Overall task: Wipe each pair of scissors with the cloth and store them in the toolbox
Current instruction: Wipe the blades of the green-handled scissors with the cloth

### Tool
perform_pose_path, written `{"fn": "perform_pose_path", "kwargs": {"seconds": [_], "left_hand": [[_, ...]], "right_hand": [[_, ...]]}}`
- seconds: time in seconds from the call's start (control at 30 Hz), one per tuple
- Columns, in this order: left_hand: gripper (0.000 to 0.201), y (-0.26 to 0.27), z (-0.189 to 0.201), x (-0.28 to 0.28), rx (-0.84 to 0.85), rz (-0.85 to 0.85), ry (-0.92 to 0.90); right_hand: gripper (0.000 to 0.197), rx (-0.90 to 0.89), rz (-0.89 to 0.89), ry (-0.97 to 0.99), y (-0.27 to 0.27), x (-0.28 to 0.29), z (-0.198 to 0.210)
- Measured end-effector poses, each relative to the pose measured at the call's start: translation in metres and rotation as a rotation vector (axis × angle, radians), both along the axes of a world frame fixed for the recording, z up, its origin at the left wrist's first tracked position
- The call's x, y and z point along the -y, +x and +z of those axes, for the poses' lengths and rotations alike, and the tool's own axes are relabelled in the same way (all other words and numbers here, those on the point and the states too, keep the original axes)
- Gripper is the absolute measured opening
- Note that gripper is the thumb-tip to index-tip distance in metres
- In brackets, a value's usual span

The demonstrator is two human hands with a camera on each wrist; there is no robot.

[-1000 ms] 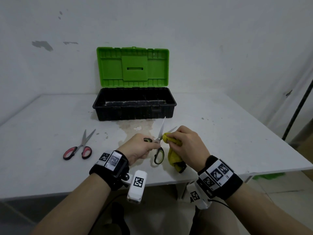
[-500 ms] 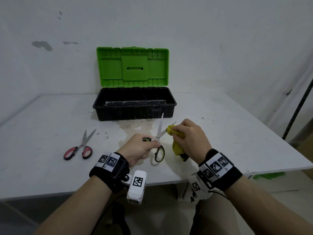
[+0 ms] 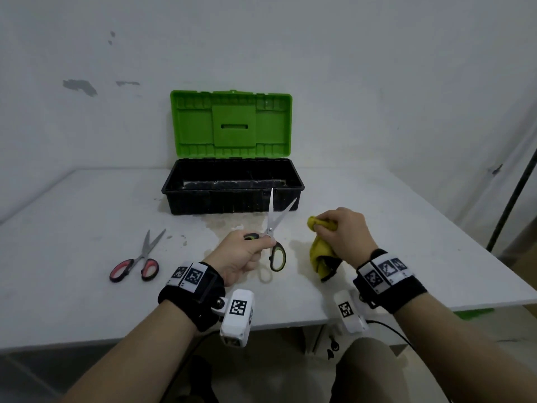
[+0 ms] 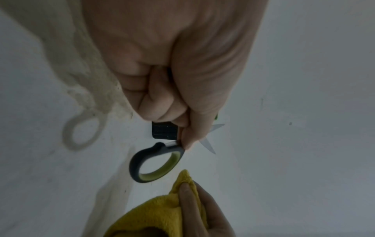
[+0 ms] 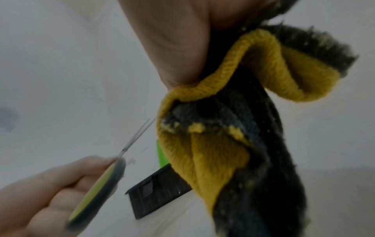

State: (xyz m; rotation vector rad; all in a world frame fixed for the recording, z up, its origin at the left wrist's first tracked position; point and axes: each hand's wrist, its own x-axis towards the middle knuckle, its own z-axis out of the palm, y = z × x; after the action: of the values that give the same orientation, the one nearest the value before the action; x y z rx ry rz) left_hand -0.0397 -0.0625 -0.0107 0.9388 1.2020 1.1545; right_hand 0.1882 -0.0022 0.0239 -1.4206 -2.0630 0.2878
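Observation:
My left hand (image 3: 247, 251) grips the green-and-grey scissors (image 3: 274, 237) by one handle loop, blades spread and pointing up toward the toolbox; the free loop (image 4: 156, 163) hangs below my thumb. My right hand (image 3: 343, 231) holds the bunched yellow cloth (image 3: 319, 248) a short way right of the blades, not touching them. The cloth (image 5: 213, 144) has a dark underside. A second pair of scissors with red handles (image 3: 136, 260) lies on the table at the left. The black toolbox (image 3: 232, 199) stands behind with its green lid (image 3: 231, 123) raised.
The white table (image 3: 406, 228) carries a pale stain in front of the toolbox. Its front edge runs just under my wrists. A wall stands close behind the toolbox. A dark pole (image 3: 514, 196) leans at the far right.
My right hand has drawn the cloth off the blades and moved right, away from the scissors. My left hand has lifted the scissors slightly, blades wider apart.

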Motion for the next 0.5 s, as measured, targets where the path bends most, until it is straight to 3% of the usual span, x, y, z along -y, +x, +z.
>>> {"fn": "perform_pose_path", "kwargs": {"seconds": [0.3, 0.4, 0.43, 0.5], "left_hand": [[0.006, 0.026, 0.005, -0.015, 0.092, 0.044, 0.021], [0.007, 0.027, 0.006, -0.016, 0.129, 0.066, 0.026], [0.008, 0.026, 0.007, -0.016, 0.135, 0.07, 0.034], [0.01, 0.026, 0.009, -0.016, 0.148, 0.071, 0.051]], "right_hand": [[0.027, 0.154, -0.067, -0.341, 0.005, -0.051, -0.023], [0.042, 0.237, -0.109, -0.212, 0.001, -0.041, -0.017], [0.046, 0.207, -0.078, -0.169, -0.002, -0.034, -0.013], [0.046, -0.013, 0.11, -0.262, -0.01, -0.013, -0.004]]}}
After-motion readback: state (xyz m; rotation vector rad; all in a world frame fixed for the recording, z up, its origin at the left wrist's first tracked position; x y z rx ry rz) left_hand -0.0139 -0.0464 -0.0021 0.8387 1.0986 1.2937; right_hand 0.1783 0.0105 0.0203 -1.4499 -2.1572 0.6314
